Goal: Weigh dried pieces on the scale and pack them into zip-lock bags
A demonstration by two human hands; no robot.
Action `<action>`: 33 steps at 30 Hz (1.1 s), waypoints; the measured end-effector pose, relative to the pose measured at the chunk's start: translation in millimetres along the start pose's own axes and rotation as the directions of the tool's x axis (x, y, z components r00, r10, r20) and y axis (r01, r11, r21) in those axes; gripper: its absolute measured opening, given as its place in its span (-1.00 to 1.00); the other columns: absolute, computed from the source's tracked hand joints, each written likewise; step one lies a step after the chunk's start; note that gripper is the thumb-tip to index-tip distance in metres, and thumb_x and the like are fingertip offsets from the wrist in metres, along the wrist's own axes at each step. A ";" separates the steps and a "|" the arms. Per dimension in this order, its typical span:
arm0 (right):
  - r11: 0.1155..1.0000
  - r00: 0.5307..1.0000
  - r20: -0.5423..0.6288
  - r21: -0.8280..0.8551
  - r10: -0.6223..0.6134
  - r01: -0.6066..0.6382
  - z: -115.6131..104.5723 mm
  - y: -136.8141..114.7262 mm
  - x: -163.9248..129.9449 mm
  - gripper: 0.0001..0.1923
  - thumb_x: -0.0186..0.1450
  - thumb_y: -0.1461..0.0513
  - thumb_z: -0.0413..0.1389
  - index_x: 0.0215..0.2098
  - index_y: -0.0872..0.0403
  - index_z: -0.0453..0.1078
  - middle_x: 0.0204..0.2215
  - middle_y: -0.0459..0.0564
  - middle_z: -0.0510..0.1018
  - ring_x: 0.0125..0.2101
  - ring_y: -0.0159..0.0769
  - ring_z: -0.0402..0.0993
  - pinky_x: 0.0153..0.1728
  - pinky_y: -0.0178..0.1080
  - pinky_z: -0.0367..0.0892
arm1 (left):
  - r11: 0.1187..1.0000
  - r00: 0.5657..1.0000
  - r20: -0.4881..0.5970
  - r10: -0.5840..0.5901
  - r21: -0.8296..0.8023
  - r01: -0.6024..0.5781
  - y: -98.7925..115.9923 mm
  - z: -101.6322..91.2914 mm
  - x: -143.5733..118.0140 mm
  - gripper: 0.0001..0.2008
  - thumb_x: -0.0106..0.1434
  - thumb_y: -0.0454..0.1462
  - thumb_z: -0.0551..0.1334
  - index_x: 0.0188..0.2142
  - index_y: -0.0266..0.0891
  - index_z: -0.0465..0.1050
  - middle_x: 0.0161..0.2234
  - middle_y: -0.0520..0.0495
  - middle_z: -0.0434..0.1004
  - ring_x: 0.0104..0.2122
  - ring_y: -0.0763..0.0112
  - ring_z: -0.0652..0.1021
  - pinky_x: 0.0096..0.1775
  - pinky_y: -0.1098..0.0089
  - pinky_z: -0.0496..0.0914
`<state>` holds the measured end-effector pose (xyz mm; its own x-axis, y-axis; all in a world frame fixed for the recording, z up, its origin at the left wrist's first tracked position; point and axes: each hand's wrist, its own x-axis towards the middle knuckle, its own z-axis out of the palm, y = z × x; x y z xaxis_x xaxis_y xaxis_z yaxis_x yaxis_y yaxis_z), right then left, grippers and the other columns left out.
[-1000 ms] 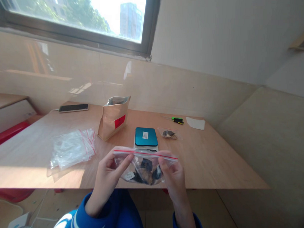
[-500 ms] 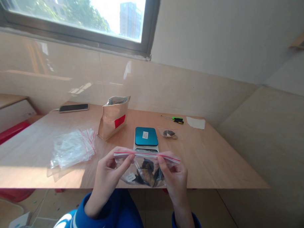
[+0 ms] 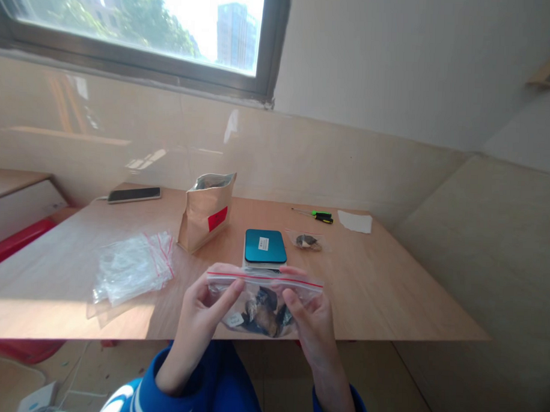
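Note:
Between my hands, at the table's front edge, is a clear zip-lock bag point(image 3: 253, 310) with a red line along its top. Dark and brown dried pieces and a small white label show inside it. My left hand point(image 3: 203, 302) pinches the bag's upper left corner, thumb on the near face. At the upper right, my right hand point(image 3: 314, 312) has its thumb against the bag just below the red line and its fingers behind. Just beyond the bag sits a digital scale with a blue-green top point(image 3: 265, 246); the bag partly hides its front.
An open kraft pouch point(image 3: 205, 218) with a red label stands behind the scale to the left. Empty zip-lock bags point(image 3: 133, 267) lie at left, a phone point(image 3: 134, 194) behind them. Right of the scale are a small filled bag point(image 3: 307, 241), screwdrivers point(image 3: 322, 216) and white paper point(image 3: 354, 222).
My right thumb has slid slightly left and down from the red line, and the right hand has shifted a little left. The left hand still holds its corner.

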<state>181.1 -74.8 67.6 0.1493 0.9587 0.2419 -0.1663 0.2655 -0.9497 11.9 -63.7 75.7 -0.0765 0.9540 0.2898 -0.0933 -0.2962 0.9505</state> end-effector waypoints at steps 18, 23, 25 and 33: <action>0.993 0.997 -0.051 -0.099 0.058 -0.063 2.7 -2.3 3.1 -0.83 0.12 0.12 0.30 -0.42 0.05 0.58 -0.46 -0.07 0.63 -0.40 -0.37 0.54 -0.35 -0.40 0.45 | 0.991 0.987 0.098 -0.126 -0.039 0.130 -0.3 0.3 5.4 -0.83 0.11 -0.19 0.36 -0.33 -0.23 0.57 -0.33 -0.02 0.60 -0.25 0.37 0.59 -0.19 0.47 0.45; 0.992 1.000 -0.024 -0.129 0.010 -0.013 1.1 -4.2 3.1 -0.87 0.15 0.14 0.28 -0.41 0.04 0.56 -0.46 -0.09 0.61 -0.39 -0.37 0.53 -0.33 -0.40 0.44 | 0.982 0.971 0.155 -0.182 -0.030 0.188 -0.7 -3.8 5.3 -0.83 0.14 -0.17 0.34 -0.34 -0.21 0.55 -0.36 0.03 0.57 -0.30 0.45 0.57 -0.25 0.54 0.42; 0.991 1.000 -0.025 -0.133 -0.006 0.003 1.3 -5.0 3.5 -0.89 0.15 0.16 0.28 -0.42 0.04 0.56 -0.45 -0.09 0.60 -0.38 -0.37 0.53 -0.32 -0.40 0.43 | 0.982 0.971 0.157 -0.181 -0.025 0.188 -0.7 -4.3 4.8 -0.84 0.13 -0.17 0.35 -0.35 -0.21 0.54 -0.37 0.04 0.57 -0.32 0.47 0.56 -0.27 0.55 0.41; 0.999 0.998 -0.043 -0.025 0.041 -0.042 1.4 -1.7 2.2 -0.87 0.13 0.13 0.30 -0.44 0.02 0.56 -0.45 -0.10 0.60 -0.38 -0.38 0.53 -0.32 -0.40 0.44 | 0.988 0.980 0.131 -0.148 -0.014 0.151 2.3 -2.6 4.8 -0.85 0.11 -0.18 0.36 -0.38 -0.22 0.56 -0.40 0.00 0.57 -0.35 0.43 0.56 -0.31 0.51 0.41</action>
<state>180.3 -73.1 69.9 0.1841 0.9636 0.1941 -0.1478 0.2224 -0.9637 8.7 -59.9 78.9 0.0687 0.9851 0.1579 -0.1177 -0.1491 0.9818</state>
